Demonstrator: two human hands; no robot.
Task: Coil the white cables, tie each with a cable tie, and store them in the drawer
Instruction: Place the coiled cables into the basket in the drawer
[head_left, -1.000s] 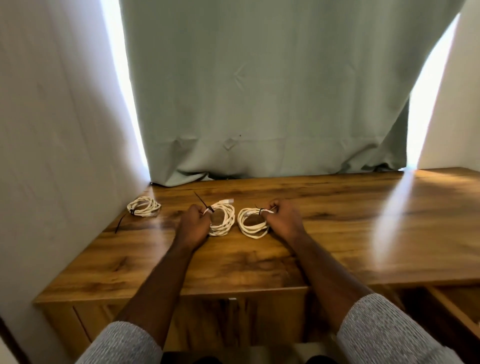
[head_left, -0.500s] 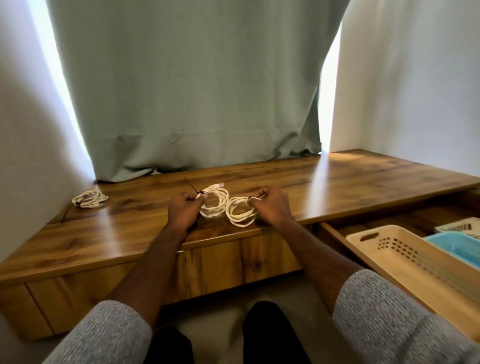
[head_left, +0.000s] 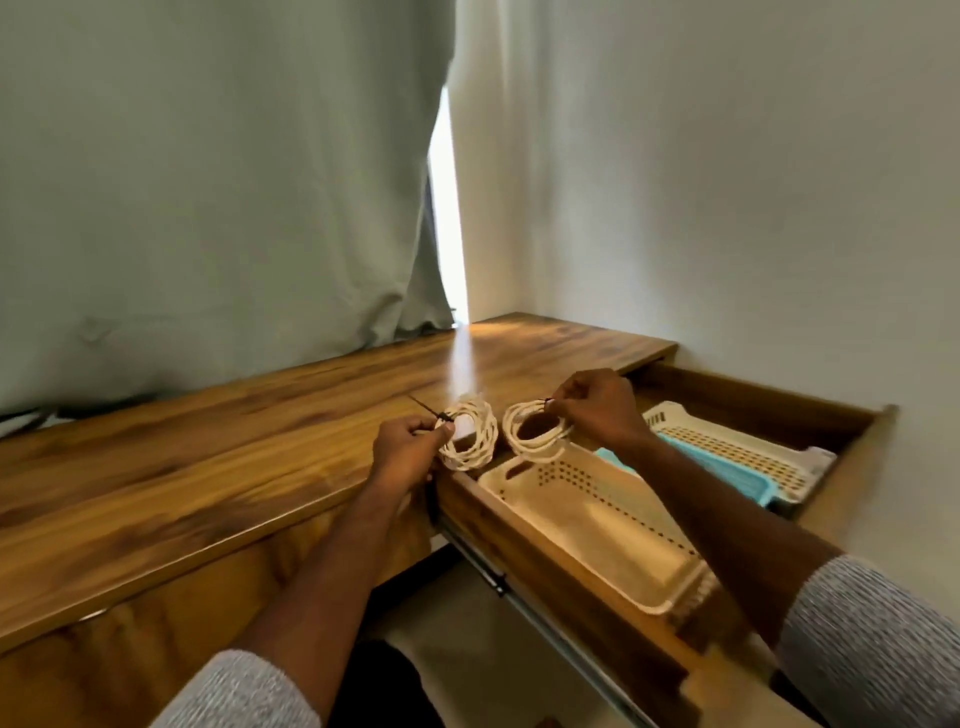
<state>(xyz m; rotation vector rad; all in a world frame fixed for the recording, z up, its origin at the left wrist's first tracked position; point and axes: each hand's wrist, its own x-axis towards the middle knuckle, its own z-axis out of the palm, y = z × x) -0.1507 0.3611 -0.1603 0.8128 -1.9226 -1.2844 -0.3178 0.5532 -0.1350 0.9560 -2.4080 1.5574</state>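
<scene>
My left hand (head_left: 408, 453) pinches a coiled white cable (head_left: 475, 436) at its black cable tie (head_left: 431, 409), whose tail sticks up to the left. My right hand (head_left: 597, 406) pinches a second coiled white cable (head_left: 530, 434), also at its tie. Both coils hang in the air at the desk's right front edge, the right one above the near corner of the open drawer (head_left: 852, 457). Inside the drawer lies a beige perforated tray (head_left: 597, 525) directly under the right coil.
The wooden desk (head_left: 208, 441) stretches left, with a green curtain (head_left: 218, 182) behind it. Further back in the drawer sit a blue tray (head_left: 727, 473) and a white perforated tray (head_left: 737, 452). A white wall stands right of the drawer.
Both hands have lifted their coils off the desk and carried them right, toward the open drawer. The view has swung right, so the third coil at the far left has left the frame.
</scene>
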